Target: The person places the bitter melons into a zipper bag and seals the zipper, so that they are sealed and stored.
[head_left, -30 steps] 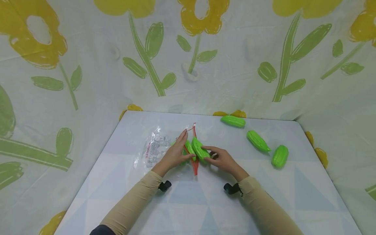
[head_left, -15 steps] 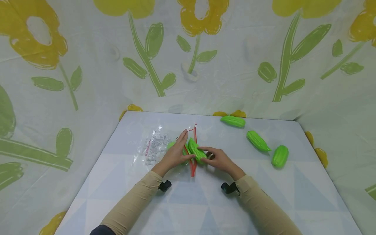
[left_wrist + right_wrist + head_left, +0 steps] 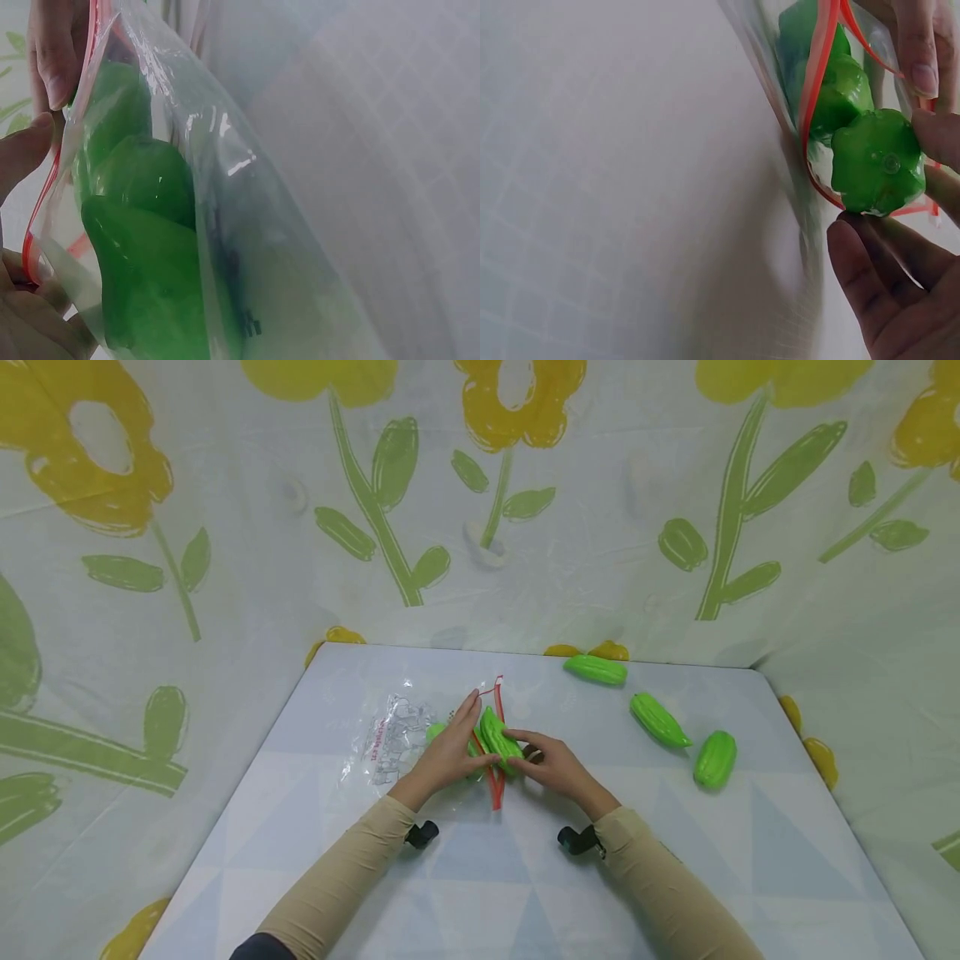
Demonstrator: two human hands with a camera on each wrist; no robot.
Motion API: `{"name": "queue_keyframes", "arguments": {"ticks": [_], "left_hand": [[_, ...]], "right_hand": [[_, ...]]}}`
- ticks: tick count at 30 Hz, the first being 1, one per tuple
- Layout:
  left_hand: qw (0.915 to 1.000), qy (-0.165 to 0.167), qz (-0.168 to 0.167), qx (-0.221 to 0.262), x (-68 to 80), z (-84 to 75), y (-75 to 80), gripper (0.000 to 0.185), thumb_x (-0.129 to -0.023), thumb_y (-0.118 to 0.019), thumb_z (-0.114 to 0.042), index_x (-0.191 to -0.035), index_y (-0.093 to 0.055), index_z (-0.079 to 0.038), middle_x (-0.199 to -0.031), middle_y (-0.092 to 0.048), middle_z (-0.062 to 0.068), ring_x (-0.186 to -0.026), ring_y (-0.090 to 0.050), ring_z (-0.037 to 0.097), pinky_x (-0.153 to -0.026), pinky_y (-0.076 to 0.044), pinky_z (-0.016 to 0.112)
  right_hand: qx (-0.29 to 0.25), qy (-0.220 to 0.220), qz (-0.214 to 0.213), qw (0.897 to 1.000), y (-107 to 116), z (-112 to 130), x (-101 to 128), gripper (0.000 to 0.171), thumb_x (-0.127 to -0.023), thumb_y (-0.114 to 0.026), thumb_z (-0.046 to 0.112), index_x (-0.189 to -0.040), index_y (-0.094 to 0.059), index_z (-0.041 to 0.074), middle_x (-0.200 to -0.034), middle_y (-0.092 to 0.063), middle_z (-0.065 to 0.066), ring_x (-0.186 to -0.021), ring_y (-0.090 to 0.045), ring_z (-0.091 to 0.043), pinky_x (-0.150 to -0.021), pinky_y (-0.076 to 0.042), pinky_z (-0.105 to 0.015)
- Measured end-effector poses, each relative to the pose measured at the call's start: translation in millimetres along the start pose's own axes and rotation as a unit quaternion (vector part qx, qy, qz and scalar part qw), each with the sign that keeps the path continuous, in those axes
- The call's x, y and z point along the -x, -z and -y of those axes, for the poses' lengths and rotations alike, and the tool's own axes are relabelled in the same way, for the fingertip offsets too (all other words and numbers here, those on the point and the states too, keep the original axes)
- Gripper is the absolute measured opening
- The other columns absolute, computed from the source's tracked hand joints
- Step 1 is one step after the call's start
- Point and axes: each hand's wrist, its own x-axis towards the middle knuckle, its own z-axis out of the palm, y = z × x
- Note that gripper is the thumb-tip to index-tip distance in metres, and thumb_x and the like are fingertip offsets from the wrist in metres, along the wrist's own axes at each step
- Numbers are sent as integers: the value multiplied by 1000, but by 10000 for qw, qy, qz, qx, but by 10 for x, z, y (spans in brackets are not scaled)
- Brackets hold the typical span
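A makeshift recording booth, not a lived-in room: a pale table (image 3: 480,893) with faint triangle patterning stands enclosed behind and on both sides by a hanging curtain (image 3: 600,527) printed with yellow flowers and green stems.

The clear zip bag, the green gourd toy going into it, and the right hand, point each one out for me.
clear zip bag (image 3: 390,739), head view, crinkled closed end.
green gourd toy (image 3: 877,161), right wrist view, ribbed butt end.
right hand (image 3: 551,768), head view, back of the hand.

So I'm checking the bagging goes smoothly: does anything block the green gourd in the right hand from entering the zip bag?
Nothing visible does. The green gourd sits at the red-edged bag mouth, which the left hand holds open.
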Motion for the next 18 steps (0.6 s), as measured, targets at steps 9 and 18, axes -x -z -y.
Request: {"name": "queue_keyframes", "arguments": {"ticks": [9,18], "left_hand": [[9999,-98,-100,59,8,-16,11,104,-75,-71,-51,-149,-14,-5,-157,-5,2,-137,-25,22,-104,-37,40],[9996,-249,-142,35,13,-10,18,104,-75,-72,-50,-149,-14,-6,-157,-5,2,-137,-27,23,-103,-37,40]], "right_hand": [[-156,165,64,9997,-21,15,3,49,-89,-59,40,-136,-49,29,-131,-54,3,-93,-60,-12,-81,-52,-31],[-55,-76,90,9999,-62,27,-31,51,-88,-58,45,-136,-47,34,-125,-58,5,-88,-61,-9,-76,-52,-28]]}}
